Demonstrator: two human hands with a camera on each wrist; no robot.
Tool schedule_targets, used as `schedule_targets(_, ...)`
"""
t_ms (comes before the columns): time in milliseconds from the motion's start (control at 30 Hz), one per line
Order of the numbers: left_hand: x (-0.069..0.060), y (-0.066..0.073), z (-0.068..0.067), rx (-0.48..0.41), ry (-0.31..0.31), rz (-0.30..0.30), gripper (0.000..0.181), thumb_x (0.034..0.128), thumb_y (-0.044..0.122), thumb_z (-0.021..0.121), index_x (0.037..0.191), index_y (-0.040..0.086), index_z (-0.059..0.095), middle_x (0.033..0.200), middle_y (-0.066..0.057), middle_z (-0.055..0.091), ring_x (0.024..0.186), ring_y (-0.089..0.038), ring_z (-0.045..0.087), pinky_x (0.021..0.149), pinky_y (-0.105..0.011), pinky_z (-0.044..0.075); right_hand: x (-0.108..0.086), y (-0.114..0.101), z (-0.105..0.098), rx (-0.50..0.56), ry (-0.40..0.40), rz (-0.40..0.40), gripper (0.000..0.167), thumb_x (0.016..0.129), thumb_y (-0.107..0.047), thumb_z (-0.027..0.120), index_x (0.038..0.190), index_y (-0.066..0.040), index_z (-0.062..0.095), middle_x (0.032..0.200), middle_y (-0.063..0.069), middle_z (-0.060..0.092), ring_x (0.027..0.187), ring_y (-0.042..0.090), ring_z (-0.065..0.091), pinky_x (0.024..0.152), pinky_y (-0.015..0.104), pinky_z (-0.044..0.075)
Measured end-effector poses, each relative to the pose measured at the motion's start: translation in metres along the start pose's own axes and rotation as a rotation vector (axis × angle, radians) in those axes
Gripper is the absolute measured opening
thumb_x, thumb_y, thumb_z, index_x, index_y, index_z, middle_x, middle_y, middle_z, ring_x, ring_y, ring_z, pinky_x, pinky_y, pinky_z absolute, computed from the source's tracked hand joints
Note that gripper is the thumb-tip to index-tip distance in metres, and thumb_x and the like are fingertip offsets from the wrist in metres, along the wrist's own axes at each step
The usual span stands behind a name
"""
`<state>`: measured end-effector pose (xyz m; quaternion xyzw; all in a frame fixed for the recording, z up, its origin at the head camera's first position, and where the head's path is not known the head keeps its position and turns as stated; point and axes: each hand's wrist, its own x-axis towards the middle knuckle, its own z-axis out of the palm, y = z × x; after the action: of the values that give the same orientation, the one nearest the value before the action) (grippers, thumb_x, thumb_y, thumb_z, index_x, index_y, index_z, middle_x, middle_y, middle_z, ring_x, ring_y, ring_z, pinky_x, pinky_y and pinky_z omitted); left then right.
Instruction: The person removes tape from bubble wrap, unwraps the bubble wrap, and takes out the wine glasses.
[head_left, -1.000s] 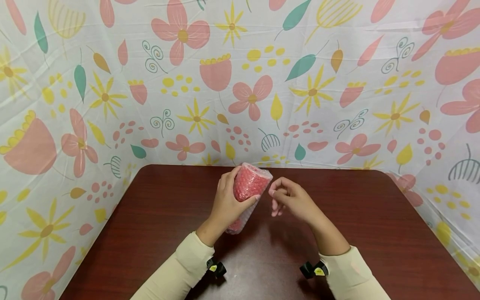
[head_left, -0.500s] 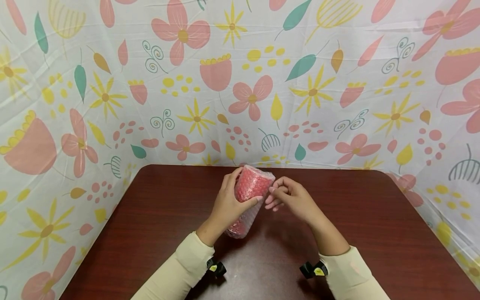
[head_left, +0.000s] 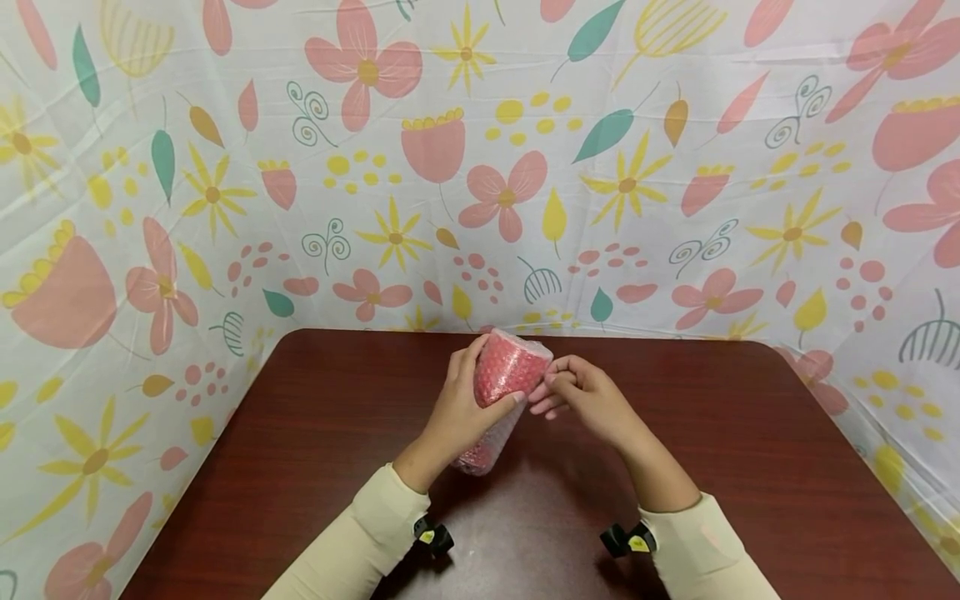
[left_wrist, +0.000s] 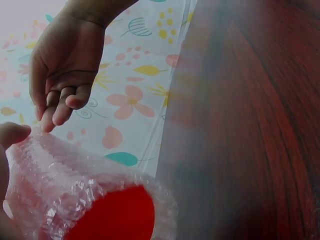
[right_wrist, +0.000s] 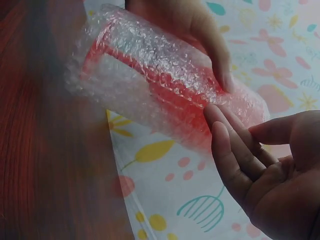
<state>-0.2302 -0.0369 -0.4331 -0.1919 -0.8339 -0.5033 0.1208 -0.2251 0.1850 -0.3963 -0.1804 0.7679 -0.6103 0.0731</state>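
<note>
A red, roughly cylindrical object (head_left: 508, 375) is wound in clear bubble wrap (right_wrist: 135, 90) and held tilted above the table. What kind of object it is stays hidden under the wrap. One flat red end (left_wrist: 120, 215) shows in the left wrist view. My left hand (head_left: 457, 408) grips the bundle from its left side, thumb across the front. At the upper right edge, my right hand (head_left: 588, 398) has its thumb and index finger together, pinching the rim of the wrap. Its other fingers (right_wrist: 235, 150) extend loosely beside the bundle.
The bundle is over a dark red-brown wooden table (head_left: 300, 483) with rounded far corners. A white cloth (head_left: 480, 283) printed with flowers and leaves hangs behind it and along both sides. Black wrist cameras (head_left: 433, 535) sit below the cuffs.
My left hand has turned the bundle slightly and brought its upper end rightward, against the right hand's fingertips. A gap showed there before. My right forearm has stayed nearly still.
</note>
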Motion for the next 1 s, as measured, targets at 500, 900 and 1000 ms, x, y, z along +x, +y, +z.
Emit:
schedule_targets(500,-0.0013,0.0015,0.0008,0.018,0.064,0.024,0.095,0.0808,0.039,0.085,0.157,0.031,0.029,0.142,-0.008,0.04,0.123,-0.027,0.055,0.1,-0.047,0.051,-0.0005,0.001,-0.0013,-0.038,0.006,-0.019,0.022,0.107,-0.014,0.048,0.113,0.007,0.046,0.095,0.028,0.073,0.07,0.023,0.073,0.063,0.038,0.059)
schedule_targets(900,-0.0008,0.0015,0.0011,0.022,0.072,0.028,0.095,0.0805,0.039,0.086,0.157,0.03,0.03,0.14,-0.008,0.042,0.122,-0.026,0.056,0.1,-0.046,0.052,-0.0011,-0.0001,-0.0031,-0.022,0.028,0.019,0.023,0.106,-0.016,0.05,0.112,0.006,0.05,0.078,0.011,0.069,0.066,0.024,0.072,0.064,0.04,0.06)
schedule_targets(1000,-0.0007,0.0024,0.0008,0.02,0.066,0.021,0.095,0.0807,0.039,0.085,0.157,0.031,0.03,0.139,-0.008,0.042,0.122,-0.026,0.055,0.1,-0.046,0.052,-0.002,-0.0001,-0.0032,-0.008,0.016,0.0,0.021,0.106,-0.014,0.048,0.111,0.006,0.049,0.081,0.015,0.068,0.07,0.023,0.073,0.066,0.04,0.06)
